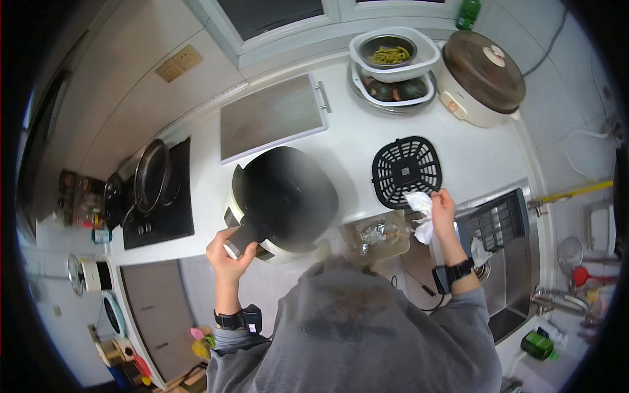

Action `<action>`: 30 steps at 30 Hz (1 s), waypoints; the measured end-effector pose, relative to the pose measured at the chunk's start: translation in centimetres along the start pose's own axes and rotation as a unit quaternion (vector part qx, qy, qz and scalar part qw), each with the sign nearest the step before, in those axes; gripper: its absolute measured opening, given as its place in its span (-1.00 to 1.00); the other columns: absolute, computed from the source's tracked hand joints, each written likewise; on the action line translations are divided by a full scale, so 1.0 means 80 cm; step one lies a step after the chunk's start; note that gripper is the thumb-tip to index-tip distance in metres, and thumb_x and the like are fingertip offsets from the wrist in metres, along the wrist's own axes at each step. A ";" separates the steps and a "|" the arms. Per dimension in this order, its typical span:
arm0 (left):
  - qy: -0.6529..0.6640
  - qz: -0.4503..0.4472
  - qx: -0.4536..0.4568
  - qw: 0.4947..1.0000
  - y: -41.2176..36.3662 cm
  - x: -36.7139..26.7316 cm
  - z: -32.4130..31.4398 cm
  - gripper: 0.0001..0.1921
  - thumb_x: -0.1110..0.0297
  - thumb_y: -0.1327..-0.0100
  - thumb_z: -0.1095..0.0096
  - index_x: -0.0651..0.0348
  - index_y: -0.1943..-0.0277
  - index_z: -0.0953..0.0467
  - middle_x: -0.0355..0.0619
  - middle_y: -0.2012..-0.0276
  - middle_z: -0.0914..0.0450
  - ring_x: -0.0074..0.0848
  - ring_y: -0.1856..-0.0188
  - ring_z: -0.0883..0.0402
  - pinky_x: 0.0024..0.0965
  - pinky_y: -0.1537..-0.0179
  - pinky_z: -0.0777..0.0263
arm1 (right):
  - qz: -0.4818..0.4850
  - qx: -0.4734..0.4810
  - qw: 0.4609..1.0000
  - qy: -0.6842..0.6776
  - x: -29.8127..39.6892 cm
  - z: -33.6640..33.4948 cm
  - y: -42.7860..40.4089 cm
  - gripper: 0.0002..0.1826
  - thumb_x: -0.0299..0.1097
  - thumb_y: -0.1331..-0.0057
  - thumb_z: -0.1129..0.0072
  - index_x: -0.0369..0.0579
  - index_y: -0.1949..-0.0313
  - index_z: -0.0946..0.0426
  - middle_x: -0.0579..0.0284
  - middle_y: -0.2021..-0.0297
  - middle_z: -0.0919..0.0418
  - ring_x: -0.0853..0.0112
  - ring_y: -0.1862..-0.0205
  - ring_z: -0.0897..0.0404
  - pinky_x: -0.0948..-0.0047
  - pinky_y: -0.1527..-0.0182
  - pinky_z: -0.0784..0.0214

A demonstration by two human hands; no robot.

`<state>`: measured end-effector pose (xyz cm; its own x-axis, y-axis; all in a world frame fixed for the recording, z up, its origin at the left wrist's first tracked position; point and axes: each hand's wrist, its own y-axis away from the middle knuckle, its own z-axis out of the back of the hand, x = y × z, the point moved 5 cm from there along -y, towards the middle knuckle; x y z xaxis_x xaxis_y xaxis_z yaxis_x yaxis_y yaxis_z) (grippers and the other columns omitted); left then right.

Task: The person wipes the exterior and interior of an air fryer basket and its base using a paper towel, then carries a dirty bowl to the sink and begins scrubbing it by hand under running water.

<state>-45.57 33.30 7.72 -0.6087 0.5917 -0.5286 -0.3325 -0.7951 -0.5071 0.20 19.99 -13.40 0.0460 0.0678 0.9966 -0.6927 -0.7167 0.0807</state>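
My left hand (231, 253) grips the handle (242, 240) of a black-lined air fryer basket (290, 194) with a pale outer front. The basket is tilted, and its dark inside faces me with nothing seen in it. My right hand (443, 216) pinches a crumpled white tissue (421, 216). Just beyond that tissue, a black slotted crisper plate (408, 169) lies flat on the white countertop (356, 142), apart from the basket.
A sink (513, 275) with a drain rack is at right, a waste bin (405, 245) below the counter edge. Behind stand a cutting board (270, 115), stacked white colanders (356, 56) and an electric cooker (484, 73). A pan (152, 177) sits on the left hob (172, 221).
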 end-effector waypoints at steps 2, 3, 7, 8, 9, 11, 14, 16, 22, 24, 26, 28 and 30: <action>-0.037 0.012 -0.017 0.999 0.015 -0.007 0.008 -0.62 0.26 0.16 -0.46 0.29 0.32 -0.50 -0.05 0.49 -0.59 -0.40 0.47 -0.59 -0.45 0.36 -0.45 | 0.047 0.034 0.998 -0.003 0.063 -0.007 0.008 -0.84 -0.51 -0.30 0.07 -0.10 0.48 -0.32 0.45 0.59 -0.33 0.73 0.51 -0.23 0.66 0.48 -0.09; -0.049 0.022 -0.027 0.998 0.020 -0.013 0.011 -0.62 0.26 0.16 -0.46 0.29 0.32 -0.50 -0.05 0.49 -0.59 -0.40 0.47 -0.59 -0.45 0.36 -0.45 | 0.069 0.055 0.996 -0.007 0.081 -0.009 0.009 -0.86 -0.54 -0.29 0.07 -0.11 0.46 -0.33 0.45 0.57 -0.35 0.74 0.50 -0.24 0.67 0.46 -0.10; -0.125 -0.005 -0.023 0.992 0.041 -0.050 0.017 -0.59 0.19 0.21 -0.50 0.24 0.32 -0.53 -0.05 0.49 -0.59 -0.29 0.48 -0.61 -0.38 0.39 -0.45 | 0.147 0.135 0.980 -0.002 0.173 -0.068 0.034 -0.87 -0.51 -0.23 -0.02 -0.15 0.48 -0.32 0.43 0.56 -0.36 0.70 0.49 -0.23 0.67 0.44 -0.12; -0.133 0.003 -0.031 0.991 0.049 -0.055 0.022 -0.59 0.19 0.21 -0.50 0.24 0.33 -0.54 -0.05 0.49 -0.59 -0.29 0.47 -0.61 -0.38 0.39 -0.45 | 0.154 0.166 0.974 0.014 0.181 -0.086 0.042 -0.84 -0.50 -0.20 -0.06 -0.15 0.52 -0.31 0.42 0.60 -0.35 0.69 0.53 -0.21 0.64 0.48 -0.11; -0.140 0.010 -0.036 0.989 0.056 -0.061 0.029 -0.59 0.18 0.21 -0.50 0.23 0.33 -0.54 -0.05 0.49 -0.59 -0.30 0.47 -0.61 -0.38 0.39 -0.45 | 0.159 0.195 0.967 0.029 0.190 -0.105 0.052 -0.81 -0.50 -0.17 -0.09 -0.14 0.55 -0.29 0.40 0.63 -0.34 0.68 0.56 -0.20 0.62 0.52 -0.10; -0.142 0.034 -0.047 0.988 0.072 -0.069 0.045 -0.59 0.17 0.21 -0.50 0.24 0.33 -0.53 -0.05 0.49 -0.59 -0.30 0.47 -0.60 -0.39 0.39 -0.45 | 0.258 0.243 0.932 0.079 0.210 -0.152 0.077 -0.78 -0.53 -0.09 -0.17 -0.18 0.57 -0.27 0.24 0.68 -0.29 0.53 0.66 -0.23 0.54 0.59 -0.12; -0.145 0.037 -0.071 0.986 0.103 -0.077 0.078 -0.58 0.16 0.20 -0.49 0.25 0.33 -0.53 -0.07 0.49 -0.59 -0.32 0.48 -0.60 -0.40 0.39 -0.45 | 0.364 0.306 0.875 0.087 0.258 -0.218 0.128 -0.79 -0.54 -0.04 -0.18 -0.21 0.56 -0.28 0.15 0.62 -0.35 0.35 0.69 -0.29 0.46 0.59 -0.20; -0.147 0.062 -0.099 0.982 0.130 -0.075 0.103 -0.58 0.16 0.19 -0.49 0.25 0.32 -0.53 -0.07 0.49 -0.59 -0.33 0.48 -0.60 -0.41 0.39 -0.45 | 0.439 0.368 0.813 0.108 0.272 -0.254 0.170 -0.81 -0.54 0.02 -0.19 -0.19 0.56 -0.31 0.13 0.57 -0.38 0.27 0.68 -0.33 0.40 0.59 -0.26; -0.166 0.099 -0.159 0.968 0.214 -0.066 0.192 -0.56 0.11 0.17 -0.50 0.25 0.32 -0.52 -0.09 0.48 -0.60 -0.36 0.48 -0.60 -0.43 0.40 -0.45 | 0.563 0.444 0.666 0.206 0.293 -0.340 0.310 -0.81 -0.46 0.05 -0.21 -0.10 0.52 -0.33 0.17 0.57 -0.27 0.32 0.66 -0.40 0.39 0.62 -0.29; -0.161 0.103 -0.172 0.966 0.245 -0.061 0.227 -0.55 0.09 0.16 -0.50 0.25 0.32 -0.52 -0.09 0.48 -0.60 -0.35 0.48 -0.60 -0.43 0.40 -0.45 | 0.571 0.491 0.613 0.241 0.291 -0.377 0.370 -0.79 -0.41 0.02 -0.20 -0.07 0.47 -0.31 0.17 0.55 -0.27 0.31 0.63 -0.46 0.39 0.62 -0.31; -0.148 0.122 -0.183 0.964 0.282 -0.049 0.261 -0.52 0.03 0.14 -0.49 0.26 0.33 -0.51 -0.10 0.47 -0.60 -0.36 0.48 -0.60 -0.44 0.40 -0.45 | 0.567 0.545 0.561 0.259 0.289 -0.409 0.439 -0.83 -0.40 -0.02 -0.16 -0.09 0.46 -0.33 0.14 0.54 -0.33 0.30 0.61 -0.50 0.39 0.60 -0.37; -0.138 0.131 -0.203 0.961 0.321 -0.032 0.297 -0.52 0.02 0.14 -0.49 0.26 0.33 -0.51 -0.10 0.48 -0.60 -0.37 0.48 -0.61 -0.44 0.40 -0.45 | 0.541 0.614 0.516 0.253 0.278 -0.441 0.507 -0.87 -0.40 -0.06 -0.13 -0.12 0.46 -0.36 0.10 0.56 -0.38 0.27 0.57 -0.53 0.39 0.58 -0.41; -0.128 0.139 -0.232 0.954 0.358 -0.013 0.336 -0.51 0.01 0.13 -0.48 0.28 0.33 -0.50 -0.09 0.49 -0.59 -0.39 0.50 -0.59 -0.47 0.40 -0.44 | 0.517 0.667 0.487 0.225 0.273 -0.473 0.562 -0.87 -0.39 -0.09 -0.13 -0.15 0.47 -0.39 0.07 0.54 -0.43 0.22 0.53 -0.55 0.37 0.54 -0.42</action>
<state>-73.80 6.32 12.07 -0.8030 0.2668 -0.5329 0.1858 -0.7375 -0.6493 -57.20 15.51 11.50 -0.2011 -0.8783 0.4338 0.9194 -0.3220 -0.2259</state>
